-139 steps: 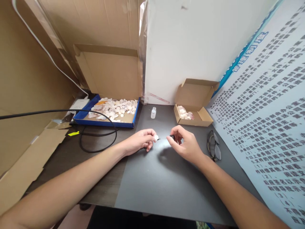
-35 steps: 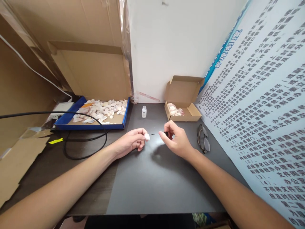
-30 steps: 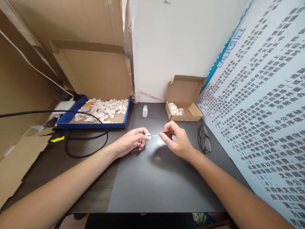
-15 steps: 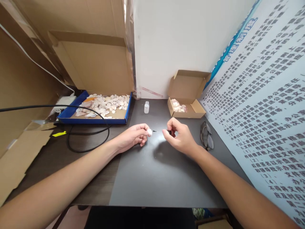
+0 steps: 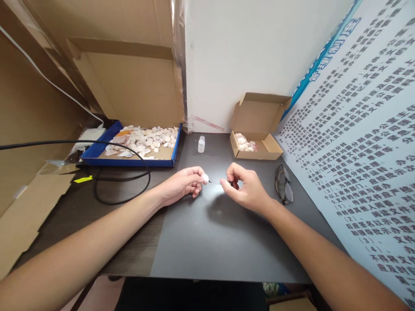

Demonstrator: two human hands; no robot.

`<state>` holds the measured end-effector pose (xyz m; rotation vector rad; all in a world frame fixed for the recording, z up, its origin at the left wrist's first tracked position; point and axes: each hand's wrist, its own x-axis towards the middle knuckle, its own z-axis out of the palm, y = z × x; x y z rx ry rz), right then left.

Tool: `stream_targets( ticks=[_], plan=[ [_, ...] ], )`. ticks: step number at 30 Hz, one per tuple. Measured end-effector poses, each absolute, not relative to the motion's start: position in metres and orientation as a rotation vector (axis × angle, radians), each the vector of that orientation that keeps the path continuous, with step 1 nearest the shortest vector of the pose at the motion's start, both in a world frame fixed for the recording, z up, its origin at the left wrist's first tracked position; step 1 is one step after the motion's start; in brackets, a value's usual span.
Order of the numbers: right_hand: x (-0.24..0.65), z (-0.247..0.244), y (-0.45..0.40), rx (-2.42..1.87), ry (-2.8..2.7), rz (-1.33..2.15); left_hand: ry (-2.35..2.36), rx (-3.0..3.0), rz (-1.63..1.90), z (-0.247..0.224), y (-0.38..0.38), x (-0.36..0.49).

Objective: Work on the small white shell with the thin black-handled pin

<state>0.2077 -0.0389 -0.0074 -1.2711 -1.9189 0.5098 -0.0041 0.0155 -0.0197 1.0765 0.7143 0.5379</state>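
Pinched between the thumb and fingers of my left hand (image 5: 186,184) is a small white shell (image 5: 205,178). My right hand (image 5: 244,183) is closed on the black cap of a thin brush applicator (image 5: 231,183), mostly hidden by the fingers. Its fine stem points left, and the dark brush tip (image 5: 210,182) is at the shell's right edge; whether they touch I cannot tell. Behind the hands, a small clear bottle (image 5: 201,145) with whitish contents stands upright on the grey mat (image 5: 194,242).
A blue-edged box (image 5: 129,163) full of shells is at the back left. A smaller cardboard box (image 5: 259,154) with shells stands back right. Glasses (image 5: 284,185) lie right of my right hand. A black cable (image 5: 121,203) loops on the left beside a yellow tag (image 5: 83,179).
The brush tip has come closer to the shell's edge. Both hands keep their grips, and the whole view has shifted slightly.
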Motion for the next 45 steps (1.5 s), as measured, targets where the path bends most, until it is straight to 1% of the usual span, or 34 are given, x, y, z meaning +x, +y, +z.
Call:
stream_targets(
  ticks=[7, 15, 24, 36, 45],
  plan=[
    [0.2044, -0.0066, -0.0409, -1.229, -1.893, 0.513, 0.712, 1.077, 0.537, -0.02, 0.0156, -0.0038],
    [0.2066, -0.0087, -0.0367, -1.29, -1.958, 0.492, 0.71, 1.086, 0.536, -0.0194, 0.0154, -0.0043],
    [0.2052, -0.0071, -0.0411, -1.194, -1.881, 0.514, 0.708, 1.09, 0.531, -0.0186, 0.0151, -0.0042],
    [0.2072, -0.0087, -0.0367, -1.266, -1.941, 0.444, 0.702, 1.074, 0.535, -0.0206, 0.0162, -0.0049],
    [0.204, -0.0085, -0.0408, -1.201, -1.945, 0.415, 0.697, 1.064, 0.535, -0.0202, 0.0154, -0.0043]
  ],
)
